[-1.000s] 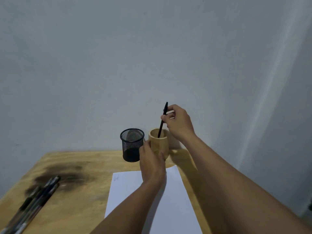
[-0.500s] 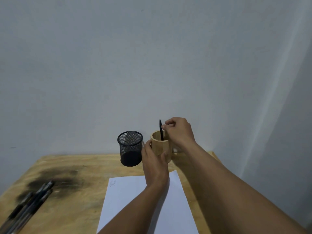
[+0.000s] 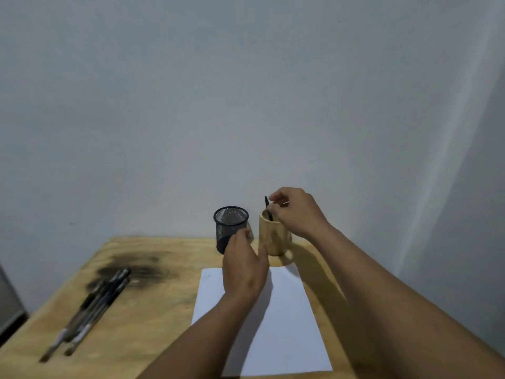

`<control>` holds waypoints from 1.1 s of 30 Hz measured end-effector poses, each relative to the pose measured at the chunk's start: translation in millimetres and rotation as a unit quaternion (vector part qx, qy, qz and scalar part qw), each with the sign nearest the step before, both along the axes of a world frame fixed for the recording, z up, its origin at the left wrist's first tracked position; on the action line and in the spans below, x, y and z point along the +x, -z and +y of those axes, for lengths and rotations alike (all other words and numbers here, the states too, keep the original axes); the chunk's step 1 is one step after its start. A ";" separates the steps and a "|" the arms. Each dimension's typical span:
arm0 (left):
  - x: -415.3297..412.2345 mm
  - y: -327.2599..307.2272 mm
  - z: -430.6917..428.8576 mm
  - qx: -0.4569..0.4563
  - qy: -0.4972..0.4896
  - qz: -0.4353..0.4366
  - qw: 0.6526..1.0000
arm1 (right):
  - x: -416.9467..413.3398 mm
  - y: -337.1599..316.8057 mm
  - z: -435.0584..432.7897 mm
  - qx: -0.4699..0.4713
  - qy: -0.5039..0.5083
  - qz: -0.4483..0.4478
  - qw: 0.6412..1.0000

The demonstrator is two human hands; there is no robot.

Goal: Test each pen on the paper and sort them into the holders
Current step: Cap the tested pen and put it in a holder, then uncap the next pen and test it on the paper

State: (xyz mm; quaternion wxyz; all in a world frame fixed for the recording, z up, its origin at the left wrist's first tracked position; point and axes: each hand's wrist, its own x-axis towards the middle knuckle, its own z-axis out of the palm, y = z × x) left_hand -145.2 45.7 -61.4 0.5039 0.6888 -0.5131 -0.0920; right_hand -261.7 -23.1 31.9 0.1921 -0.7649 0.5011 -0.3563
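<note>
A black pen (image 3: 267,205) stands in the wooden holder (image 3: 274,237) at the back of the table, only its top above the rim. My right hand (image 3: 296,212) hovers over that holder, fingertips pinched on the pen's top. To its left stands a black mesh holder (image 3: 229,224). My left hand (image 3: 243,269) is just in front of both holders, fingers apart and holding nothing, its thumb close to the wooden holder's base. White paper (image 3: 284,329) lies under my forearms, with a faint mark at its top left corner. Several pens (image 3: 90,305) lie bunched at the left.
The wooden table (image 3: 142,318) has a dark scorched patch (image 3: 136,266) behind the loose pens. A pale wall rises right behind the holders. The table's right edge runs close beside the paper. A grey object (image 3: 8,302) shows at the far left.
The pen went from held high above the wooden holder to sunk into it. My left hand came off the wooden holder and drew back toward the paper.
</note>
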 end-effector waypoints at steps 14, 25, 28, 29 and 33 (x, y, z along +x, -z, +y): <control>151.7 -14.0 140.4 0.106 -0.188 -0.172 0.961 | 133.4 25.9 85.1 0.005 -0.196 0.158 0.968; 195.1 27.6 203.1 0.178 -0.244 -0.211 0.930 | 222.8 92.7 129.1 -0.003 -0.304 0.175 0.937; 195.7 32.1 206.6 0.178 -0.242 -0.210 0.930 | 228.6 102.7 129.0 -0.025 -0.321 0.213 0.923; 196.0 33.9 207.3 0.178 -0.245 -0.208 0.930 | 230.1 105.3 128.3 -0.032 -0.328 0.225 0.917; 194.5 42.1 208.8 0.179 -0.257 -0.213 0.925 | 230.6 115.2 124.3 -0.057 -0.330 0.222 0.916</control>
